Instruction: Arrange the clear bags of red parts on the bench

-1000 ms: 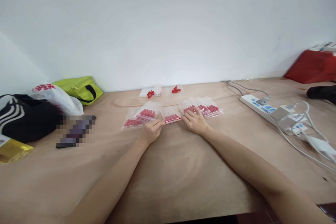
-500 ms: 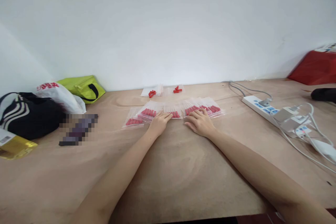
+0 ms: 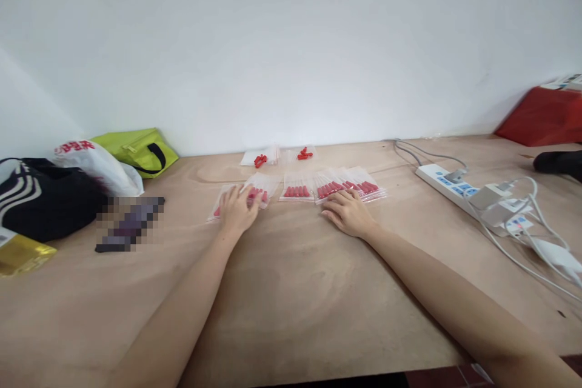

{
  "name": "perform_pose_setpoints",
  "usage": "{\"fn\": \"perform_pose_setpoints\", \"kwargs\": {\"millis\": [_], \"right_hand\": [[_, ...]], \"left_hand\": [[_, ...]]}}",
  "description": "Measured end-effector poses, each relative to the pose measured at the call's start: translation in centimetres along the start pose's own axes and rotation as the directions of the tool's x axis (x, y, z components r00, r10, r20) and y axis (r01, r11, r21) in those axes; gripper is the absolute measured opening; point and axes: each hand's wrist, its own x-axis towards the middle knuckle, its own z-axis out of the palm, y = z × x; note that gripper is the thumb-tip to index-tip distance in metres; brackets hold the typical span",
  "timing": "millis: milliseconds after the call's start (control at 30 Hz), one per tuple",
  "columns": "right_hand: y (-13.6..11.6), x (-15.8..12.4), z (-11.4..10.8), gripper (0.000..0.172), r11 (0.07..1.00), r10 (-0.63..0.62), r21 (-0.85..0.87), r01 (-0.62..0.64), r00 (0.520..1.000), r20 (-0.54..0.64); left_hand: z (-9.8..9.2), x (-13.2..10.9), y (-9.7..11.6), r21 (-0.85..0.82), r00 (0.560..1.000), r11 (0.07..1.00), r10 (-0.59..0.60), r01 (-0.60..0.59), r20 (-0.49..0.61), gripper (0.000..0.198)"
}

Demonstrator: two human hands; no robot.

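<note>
Several clear plastic bags, each with a row of small red tube-shaped pieces, lie in a line across the wooden table. My left hand (image 3: 237, 211) rests with fingers spread over the left bags (image 3: 267, 183), covering part of their red pieces. In the middle, one bag (image 3: 297, 185) lies untouched between my hands. My right hand (image 3: 348, 212) lies palm down, fingers stretched, on the near edge of the overlapping right bags (image 3: 352, 177). Two more bags with loose red pieces, one at the left (image 3: 260, 160) and one at the right (image 3: 305, 153), lie near the wall.
On the left are a lime-green bag (image 3: 139, 151), a white plastic bag (image 3: 102, 167), a black bag (image 3: 50, 200), a yellow package (image 3: 25, 254) and a pixelated dark object (image 3: 131, 224). A power strip (image 3: 445, 185) with chargers and cables, and a red bag (image 3: 545, 115), are at right.
My left hand has moved left, off the middle bag and onto the leftmost bags. The middle bag's red pieces now show fully. My right hand has stayed in place.
</note>
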Motion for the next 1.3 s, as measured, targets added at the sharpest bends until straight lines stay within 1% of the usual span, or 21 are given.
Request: {"fn": "perform_pose_setpoints", "kwargs": {"millis": [33,67,167,233,300,367,400,433,500,567,633,700,800,867,933,1033,1100,1167,1233,1267,1300], "right_hand": [[0.0,0.0,0.0,0.027,1.0,0.005,0.006,-0.005,1.0,0.0],[0.0,0.0,0.0,0.027,1.0,0.01,0.011,-0.01,1.0,0.002],[0.0,0.0,0.0,0.025,0.999,0.026,0.02,-0.027,0.999,0.017],[-0.1,0.0,0.0,0.025,0.999,0.037,0.022,-0.038,0.999,0.025],[-0.1,0.0,-0.1,0.025,0.999,0.044,0.024,-0.045,0.999,0.029],[-0.1,0.0,-0.1,0.025,0.999,0.043,0.03,-0.044,0.999,0.031],[-0.1,0.0,-0.1,0.025,0.999,0.04,0.033,-0.041,0.999,0.028],[-0.1,0.0,-0.1,0.025,0.999,0.037,0.036,-0.038,0.999,0.024],[-0.1,0.0,-0.1,0.024,0.999,0.034,0.037,-0.035,0.999,0.015],[-0.1,0.1,-0.1,0.023,0.999,0.033,0.033,-0.034,0.999,0.012],[-0.1,0.1,-0.1,0.022,0.999,0.031,0.029,-0.032,0.999,0.012],[-0.1,0.1,0.0,0.022,0.999,0.028,0.024,-0.028,1.0,0.004],[-0.1,0.1,0.2,0.021,0.999,0.052,-0.004,-0.053,0.998,-0.036],[-0.2,0.1,0.4,0.019,0.995,0.094,-0.03,-0.097,0.992,-0.088],[-0.2,0.1,0.6,0.023,0.99,0.124,-0.042,-0.131,0.982,-0.141],[-0.1,0.2,0.8,0.026,0.991,0.105,-0.065,-0.119,0.976,-0.193],[-0.1,0.3,0.9,0.023,0.991,0.06,-0.1,-0.083,0.975,-0.212],[0.0,0.3,0.9,0.018,0.991,0.019,-0.127,-0.05,0.973,-0.231],[0.1,0.4,1.0,0.017,0.991,-0.003,-0.133,-0.031,0.968,-0.251],[0.1,0.5,1.0,0.018,0.991,-0.007,-0.13,-0.028,0.966,-0.26],[0.1,0.5,1.0,0.018,0.992,-0.008,-0.126,-0.027,0.964,-0.267]], "left_hand": [[0.1,0.1,-1.0,0.007,0.997,0.997,-0.077,0.077,0.001,0.034],[0.2,0.3,-1.8,0.012,0.993,0.993,-0.121,0.121,0.012,0.035],[0.5,0.7,-2.9,0.011,0.983,0.985,-0.171,0.17,0.066,0.041],[0.2,1.0,-2.5,0.013,0.969,0.976,-0.216,0.216,0.119,0.04],[-0.4,1.2,-1.8,-0.004,0.943,0.96,-0.273,0.279,0.188,0.031],[-1.0,1.5,-1.1,-0.083,0.923,0.942,-0.298,0.326,0.244,0.025],[-1.2,1.6,-0.9,-0.141,0.923,0.93,-0.299,0.339,0.243,0.025],[-1.4,1.8,-0.7,-0.198,0.929,0.918,-0.301,0.344,0.216,0.026],[-1.5,2.0,-0.4,-0.28,0.941,0.899,-0.322,0.337,0.1,0.026],[-1.2,2.1,0.3,-0.333,0.935,0.884,-0.354,0.328,-0.018,0.024],[-0.7,2.0,1.3,-0.404,0.926,0.86,-0.371,0.312,-0.073,0.021],[0.0,1.7,2.8,-0.493,0.929,0.826,-0.359,0.271,-0.089,0.019],[1.2,1.2,5.7,-0.602,0.948,0.774,-0.306,0.196,-0.085,0.017],[2.0,0.8,7.8,-0.649,0.951,0.734,-0.304,0.199,-0.051,0.018],[2.7,0.3,9.8,-0.682,0.956,0.7,-0.294,0.211,-0.007,0.018],[3.3,-0.3,12.1,-0.715,0.967,0.666,-0.248,0.211,0.053,0.018],[3.2,-0.8,12.8,-0.719,0.973,0.661,-0.208,0.215,0.1,0.015],[2.8,-1.3,12.8,-0.74,0.974,0.633,-0.149,0.228,0.172,0.011],[2.2,-1.7,12.1,-0.769,0.971,0.601,-0.054,0.218,0.233,0.022],[1.9,-1.8,11.5,-0.77,0.971,0.611,0.01,0.183,0.239,0.03],[1.6,-1.9,10.8,-0.754,0.971,0.646,0.079,0.122,0.225,0.035]]}}
